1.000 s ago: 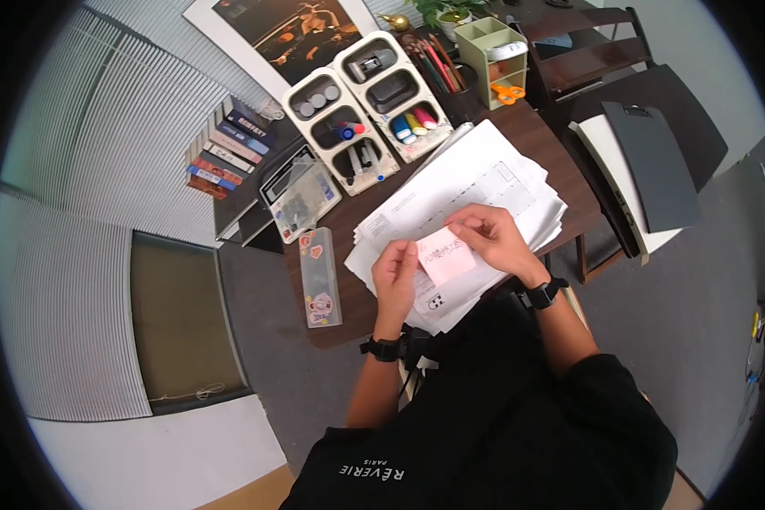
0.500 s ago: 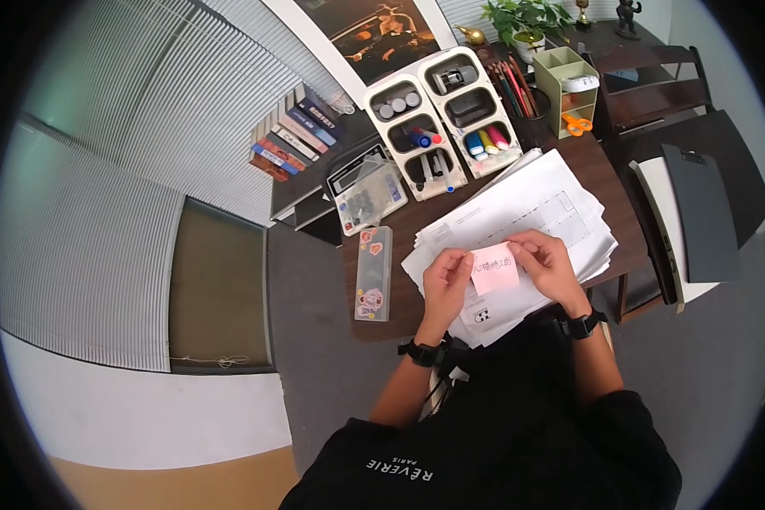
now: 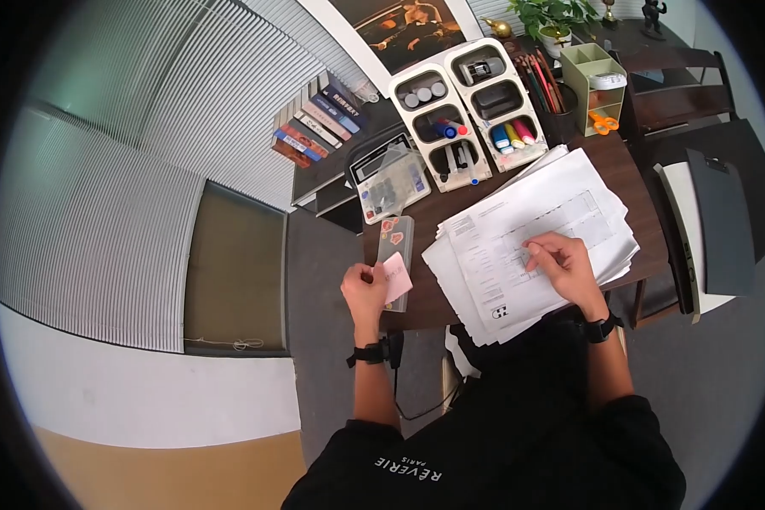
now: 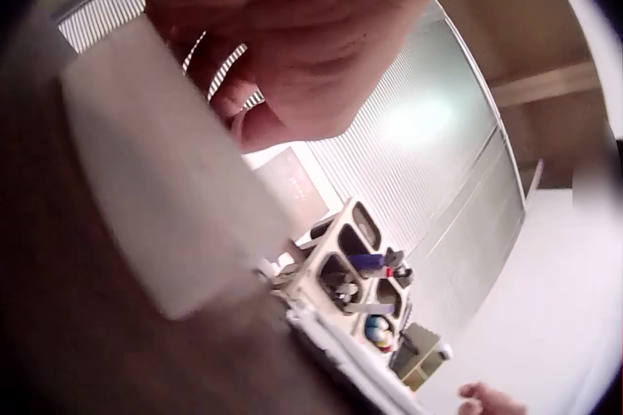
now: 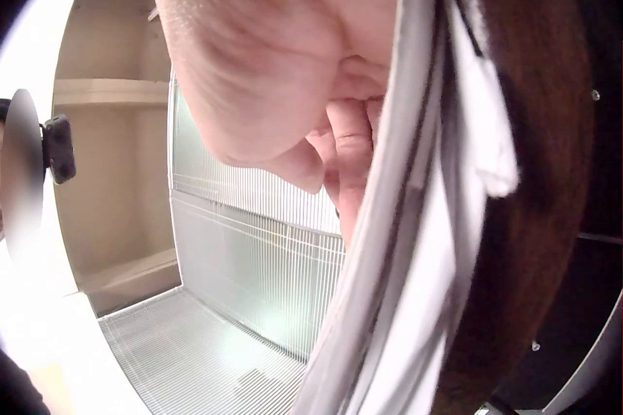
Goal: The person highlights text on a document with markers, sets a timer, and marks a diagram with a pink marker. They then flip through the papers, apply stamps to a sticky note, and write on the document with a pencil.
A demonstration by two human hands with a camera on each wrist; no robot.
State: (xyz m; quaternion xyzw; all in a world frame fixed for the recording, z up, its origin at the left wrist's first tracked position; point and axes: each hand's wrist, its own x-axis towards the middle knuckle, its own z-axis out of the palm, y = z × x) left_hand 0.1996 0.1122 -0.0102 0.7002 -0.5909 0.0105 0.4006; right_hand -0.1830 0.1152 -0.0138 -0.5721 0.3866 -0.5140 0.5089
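In the head view, my left hand (image 3: 363,293) pinches a pink sticky note (image 3: 396,279) with handwriting on it. The note overlaps a grey pencil case (image 3: 394,233) with stickers, lying at the table's left edge. From the left wrist, the pale pencil case (image 4: 175,172) shows close beside the hand. My right hand (image 3: 567,267) is over a thick stack of printed papers (image 3: 476,276), its fingers loosely bent and holding nothing. In the right wrist view, the edges of the papers (image 5: 414,220) rise right beside that hand.
Behind the pencil case lies a calculator (image 3: 388,189). White organizers (image 3: 465,136) with markers stand at the table's back, near a pencil cup (image 3: 557,119) and a green holder (image 3: 580,85) with orange scissors (image 3: 603,124). A dark clipboard (image 3: 722,229) lies to the right.
Both hands held the sticky note over the papers. Now the right hand has let go, and the left hand has carried the note left to the pencil case. The head view has shifted.
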